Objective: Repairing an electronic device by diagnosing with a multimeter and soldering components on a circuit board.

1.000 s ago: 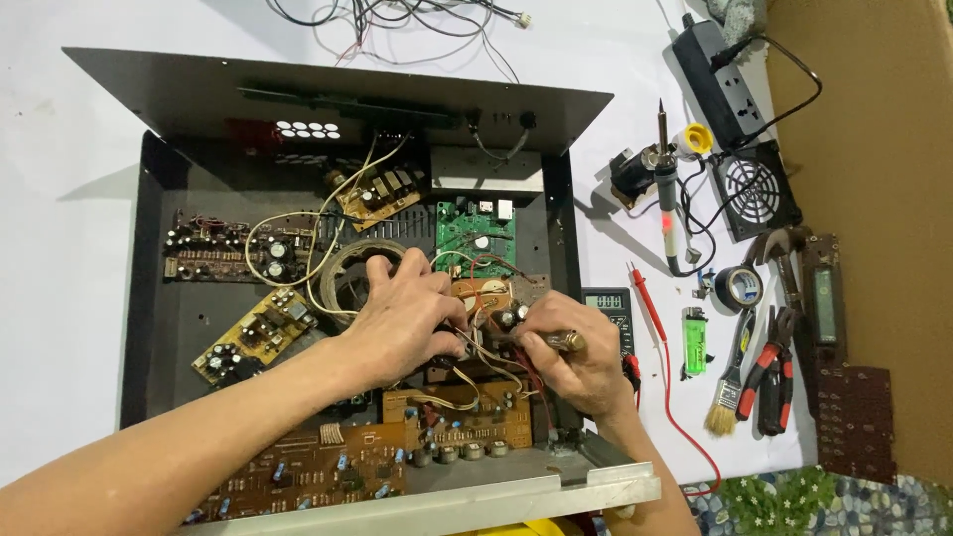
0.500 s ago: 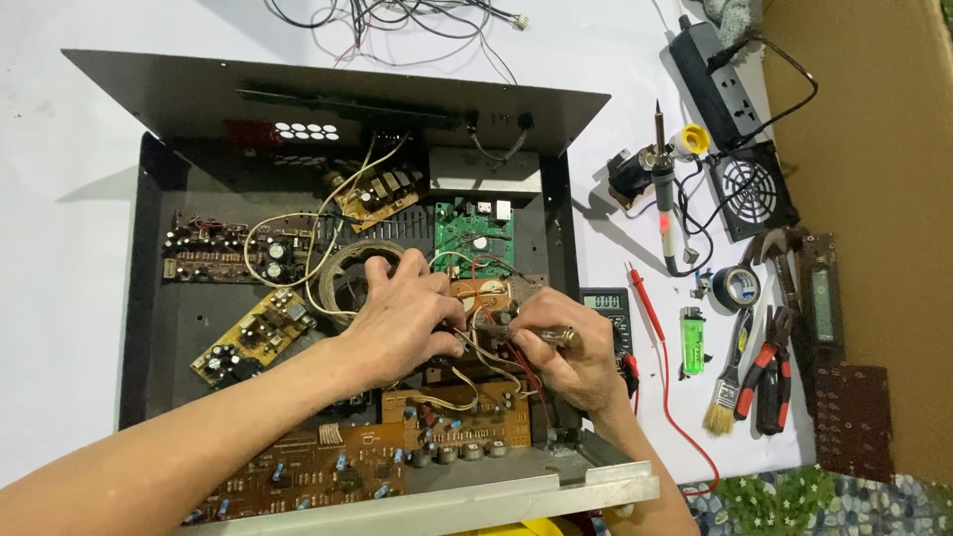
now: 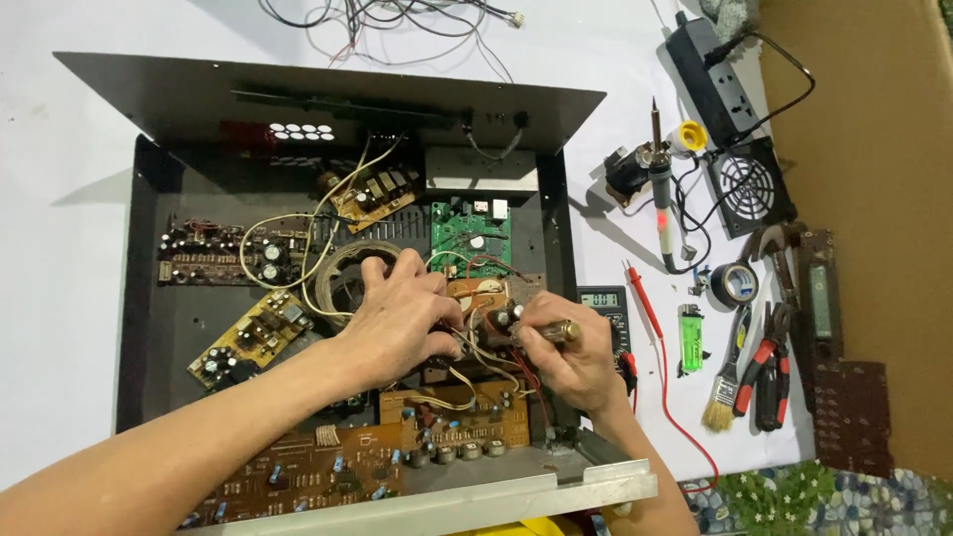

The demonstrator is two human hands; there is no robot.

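- A white-covered table point(image 3: 60, 248) carries an opened black metal chassis point(image 3: 144, 298), its lid tilted up at the far side; a brown cardboard wall point(image 3: 874, 179) rises at the right.
- Inside the chassis sit several circuit boards: a green board point(image 3: 471, 230) at the far middle, a yellowish board point(image 3: 248, 337) at the left, a long brown board point(image 3: 328, 471) along the near edge; a ring-shaped coil point(image 3: 342, 268) lies just left of the hands.
- The left hand point(image 3: 397, 323) is curled, fingers pressed down on a small brown board point(image 3: 476, 298) and its wires at the chassis middle; whether it pinches a wire cannot be told.
- The right hand point(image 3: 571, 362) is closed around a screwdriver handle point(image 3: 558, 331); the handle's long axis runs roughly left to right, tip end pointing left toward the small brown board, which lies just beside both hands, between them.
- Right of the chassis: a multimeter point(image 3: 606, 303) partly behind the right hand, a soldering iron point(image 3: 660, 189), black tape roll point(image 3: 733, 285), green lighter point(image 3: 691, 337), brush point(image 3: 723, 392), red-handled pliers point(image 3: 766, 367), a small fan point(image 3: 749, 184).
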